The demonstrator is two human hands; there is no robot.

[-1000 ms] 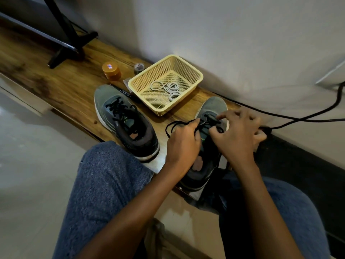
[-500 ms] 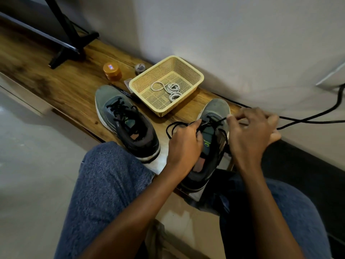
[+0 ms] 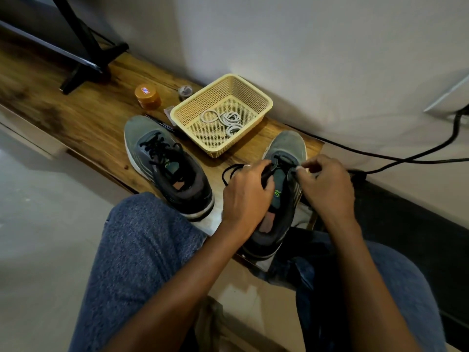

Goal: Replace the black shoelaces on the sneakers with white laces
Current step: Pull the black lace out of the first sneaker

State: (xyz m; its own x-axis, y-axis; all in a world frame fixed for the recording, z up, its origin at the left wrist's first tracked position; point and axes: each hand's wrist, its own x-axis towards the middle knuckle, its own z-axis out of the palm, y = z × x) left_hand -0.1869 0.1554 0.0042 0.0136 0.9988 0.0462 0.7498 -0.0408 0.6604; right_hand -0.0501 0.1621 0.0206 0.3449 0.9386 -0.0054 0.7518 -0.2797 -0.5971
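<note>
1. Both hands work on the right sneaker [image 3: 284, 179]; the left hand [image 3: 245, 196] has its fingers curled round the black lace [image 3: 229, 171] at the shoe's left eyelets, thumb and forefinger pinched narrow on it, and a loop of that lace bulges out to the left over the wood.
2. Right hand [image 3: 327, 189] pinches the lace at the shoe's right eyelets between thumb and fingertips, the other fingers curled in; how much lace lies inside the grip cannot be told.
3. That sneaker lies at the right end of the wooden shelf [image 3: 76, 118], toe toward the wall, heel overhanging the near edge between the person's knees.
4. Left sneaker [image 3: 165, 163] sits near the middle of the near edge, black laces threaded and untouched, well apart from both hands.
5. Yellow mesh basket [image 3: 264, 97] stands near the far edge between the two toes; coiled white laces [image 3: 229, 120] lie inside it.
6. Orange-lidded jar [image 3: 147, 95] stands left of the basket; a black pen [image 3: 162, 124] lies just beside the basket's left corner; a black cable [image 3: 406, 158] runs along the right.
</note>
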